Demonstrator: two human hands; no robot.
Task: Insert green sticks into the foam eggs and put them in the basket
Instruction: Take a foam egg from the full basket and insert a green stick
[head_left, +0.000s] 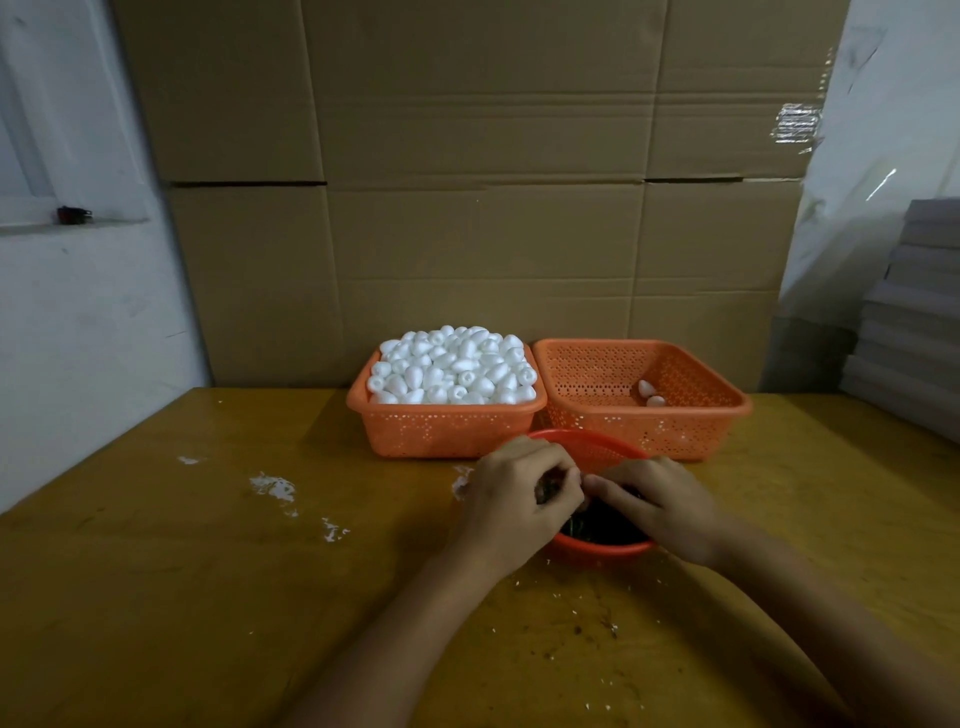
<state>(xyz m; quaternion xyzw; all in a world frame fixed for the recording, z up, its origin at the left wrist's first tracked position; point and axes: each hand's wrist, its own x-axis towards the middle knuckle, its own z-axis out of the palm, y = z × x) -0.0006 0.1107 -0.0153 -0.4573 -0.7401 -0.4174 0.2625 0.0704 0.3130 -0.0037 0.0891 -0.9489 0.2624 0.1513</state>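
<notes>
Both hands work over the round red bowl (597, 552), which sits nearest the person so the green sticks (610, 526), a dark tangle inside it, are in easy reach. Left hand (519, 499): fingers curled round something dark, judged to be sticks. Right hand (660, 506): fingers stretched across to meet the left; whether they pinch anything, cannot tell. No egg is visible in either hand. There are two orange baskets just behind the bowl. The supply basket (447, 431), behind-left, holds heaped foam eggs (452, 369), too many to count. The receiving basket (675, 431), behind-right, holds two eggs (650, 394); their sticks are not discernible. White foam crumbs (272, 488) lie on the worktop (208, 597) left of the bowl.
</notes>
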